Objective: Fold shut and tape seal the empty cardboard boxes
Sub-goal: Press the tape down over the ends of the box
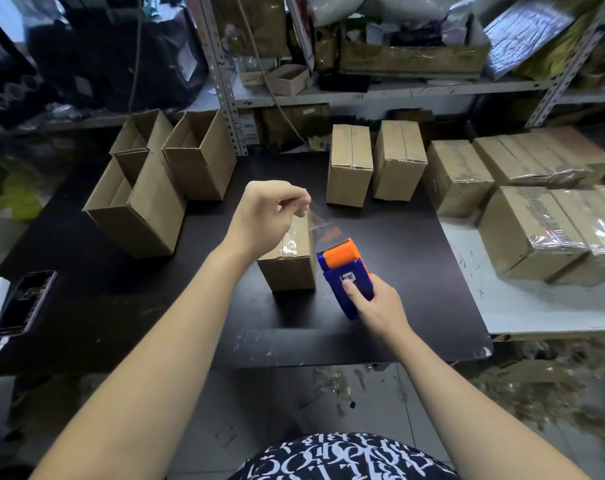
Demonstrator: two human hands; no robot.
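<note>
A small cardboard box (289,268) stands on the black table (225,327) in front of me, its top flaps folded down with clear tape on them. My left hand (270,213) hovers above it and pinches the free end of a clear tape strip (316,221). The strip runs down to a blue and orange tape dispenser (344,271), which my right hand (377,306) grips just right of the box. Open boxes (138,216) (200,157) stand at the left. Two sealed boxes (349,164) (399,161) stand behind.
More taped boxes (533,230) are stacked on a white surface (522,306) at the right. A phone (24,303) lies at the table's left edge. Metal shelving (363,93) full of clutter rises behind the table. Tape scraps litter the floor (335,386).
</note>
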